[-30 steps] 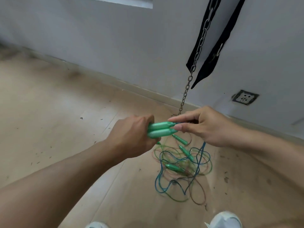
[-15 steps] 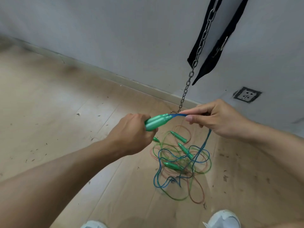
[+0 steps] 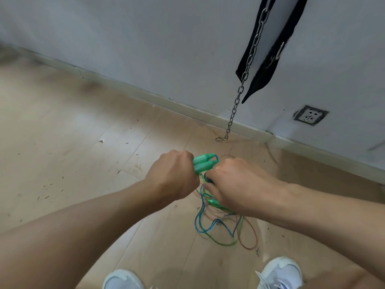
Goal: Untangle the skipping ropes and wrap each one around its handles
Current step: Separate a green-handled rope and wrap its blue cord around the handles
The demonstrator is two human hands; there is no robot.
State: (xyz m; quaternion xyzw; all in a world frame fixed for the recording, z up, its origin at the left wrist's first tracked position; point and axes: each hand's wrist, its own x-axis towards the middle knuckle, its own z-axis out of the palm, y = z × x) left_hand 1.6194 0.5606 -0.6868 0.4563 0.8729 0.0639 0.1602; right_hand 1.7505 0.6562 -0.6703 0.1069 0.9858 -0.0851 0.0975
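Note:
My left hand [image 3: 174, 177] grips two green handles [image 3: 204, 162] held side by side, tips pointing right. A blue rope [image 3: 216, 157] leaves their tips and curves down under my right hand [image 3: 239, 184], which holds that rope just below the handles with its fingers curled; the grip itself is hidden by its back. On the floor below lies a tangle of blue, green and red ropes [image 3: 218, 228], with another green handle [image 3: 212, 201] partly hidden under my right hand.
A steel chain [image 3: 241, 88] with a hook [image 3: 221, 138] hangs beside black straps [image 3: 268, 55] against the wall. A wall socket [image 3: 310, 115] sits at the right. My white shoes [image 3: 280, 272] stand near the tangle on the wooden floor.
My right hand has come down and left from the handle tips, carrying the blue rope round below the handles. My left hand keeps gripping the two handles.

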